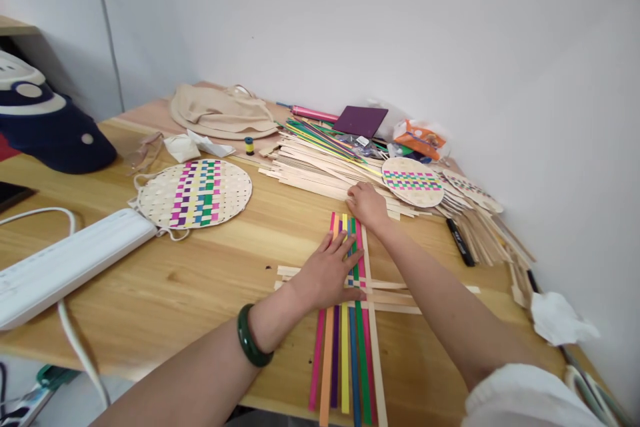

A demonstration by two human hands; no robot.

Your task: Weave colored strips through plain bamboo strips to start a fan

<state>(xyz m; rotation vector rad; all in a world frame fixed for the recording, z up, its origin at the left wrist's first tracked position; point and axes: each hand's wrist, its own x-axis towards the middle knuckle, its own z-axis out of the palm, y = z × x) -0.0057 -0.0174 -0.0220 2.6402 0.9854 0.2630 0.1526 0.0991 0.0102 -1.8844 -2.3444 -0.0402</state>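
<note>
Flat on a lattice of woven strips lies my left hand [330, 270], its fingers spread. The lengthwise strips, such as the yellow strip [345, 360], green strip [364, 367] and orange strip [327, 367], run toward the table's front edge. Plain cross strips [393, 297] pass over and under them, partly hidden by my left hand. My right hand [367, 205] is at the near edge of a pile of plain wooden strips [310, 167]. Its fingers are curled together, and what they pinch, if anything, is hidden.
A round woven fan [235, 190] lies left of the weaving, beside a white power strip [75, 263]. Another woven fan [413, 182] rests on the pile's right end, near a black marker [460, 242]. Behind are a beige hat [215, 110], a thread spool [249, 145] and a purple card [361, 121].
</note>
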